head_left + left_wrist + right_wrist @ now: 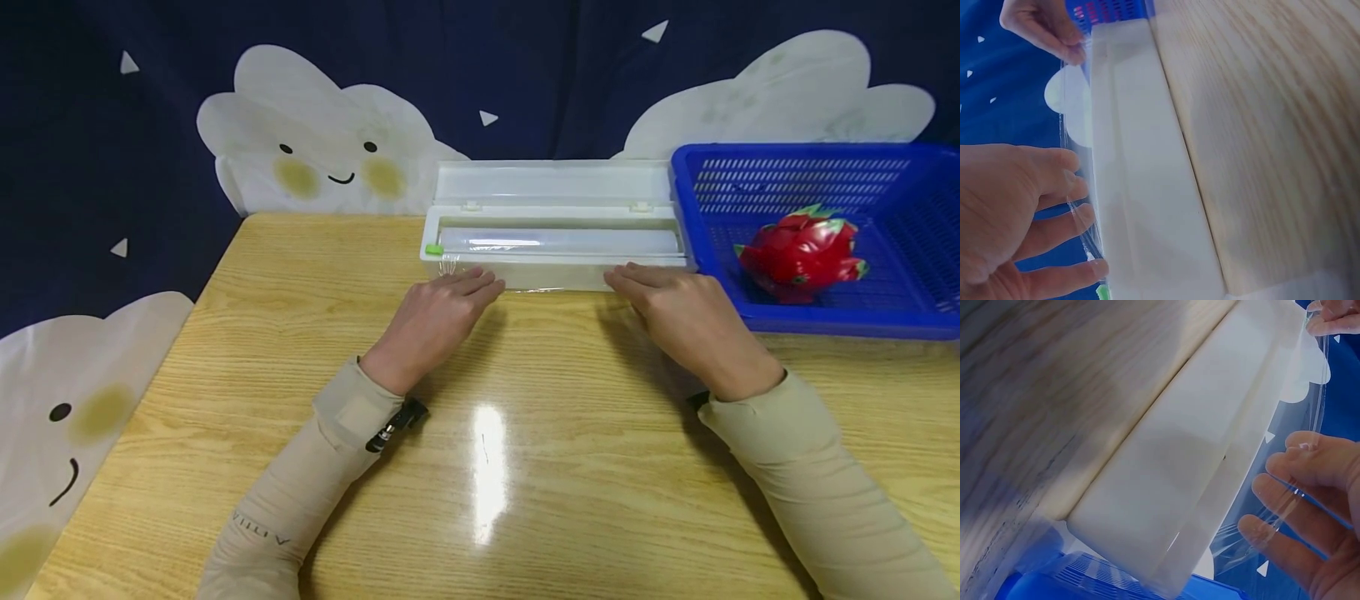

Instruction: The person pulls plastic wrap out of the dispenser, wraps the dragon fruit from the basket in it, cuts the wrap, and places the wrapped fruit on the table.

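Note:
A long white cling film dispenser (pixel 555 275) stands at the back of the table with its lid raised, and a roll of film (pixel 558 241) lies inside. A green slider (pixel 433 249) sits at its left front corner. Clear cling film (pixel 1297 419) stretches out from the front of the box. My left hand (pixel 442 321) pinches the film's free edge near the left end, thumb against fingers. Toward the right end my right hand (pixel 682 321) pinches the same edge. In both wrist views the other fingers spread behind the film, beside the box.
Right of the dispenser, and close against it, stands a blue plastic basket (pixel 840 321) with a red dragon fruit (pixel 802 250) in it. A dark blue cloth with white clouds (pixel 322 142) hangs behind the wooden table (pixel 570 467).

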`<state>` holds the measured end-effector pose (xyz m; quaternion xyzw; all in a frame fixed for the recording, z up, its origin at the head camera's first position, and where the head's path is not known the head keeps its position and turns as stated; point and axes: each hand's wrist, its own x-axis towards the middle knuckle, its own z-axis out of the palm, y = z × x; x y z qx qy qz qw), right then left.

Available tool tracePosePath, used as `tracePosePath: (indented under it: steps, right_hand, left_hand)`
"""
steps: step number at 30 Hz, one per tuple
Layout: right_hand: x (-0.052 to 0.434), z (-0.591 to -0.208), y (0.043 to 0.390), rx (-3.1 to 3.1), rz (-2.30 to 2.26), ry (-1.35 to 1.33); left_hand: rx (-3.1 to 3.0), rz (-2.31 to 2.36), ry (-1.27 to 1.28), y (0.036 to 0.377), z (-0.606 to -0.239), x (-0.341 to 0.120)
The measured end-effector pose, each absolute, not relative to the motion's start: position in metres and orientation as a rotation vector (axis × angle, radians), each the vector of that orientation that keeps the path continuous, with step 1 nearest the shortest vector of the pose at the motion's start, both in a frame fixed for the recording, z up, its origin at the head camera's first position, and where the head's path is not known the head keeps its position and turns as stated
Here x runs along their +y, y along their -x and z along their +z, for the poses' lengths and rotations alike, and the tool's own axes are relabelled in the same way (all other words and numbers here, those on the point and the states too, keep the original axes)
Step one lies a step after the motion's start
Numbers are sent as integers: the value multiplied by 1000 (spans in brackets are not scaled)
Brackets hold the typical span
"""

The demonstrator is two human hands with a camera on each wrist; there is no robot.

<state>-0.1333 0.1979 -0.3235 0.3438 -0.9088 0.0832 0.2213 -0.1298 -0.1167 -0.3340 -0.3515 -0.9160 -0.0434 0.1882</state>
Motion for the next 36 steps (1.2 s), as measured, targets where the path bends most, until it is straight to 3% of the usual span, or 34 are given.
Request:
tracePosePath:
  steps: [36]
  right_hand:
    - [196, -317, 129, -2518, 190, -980]
  left_hand:
    - [-2555, -114, 1023, 123, -332, -118]
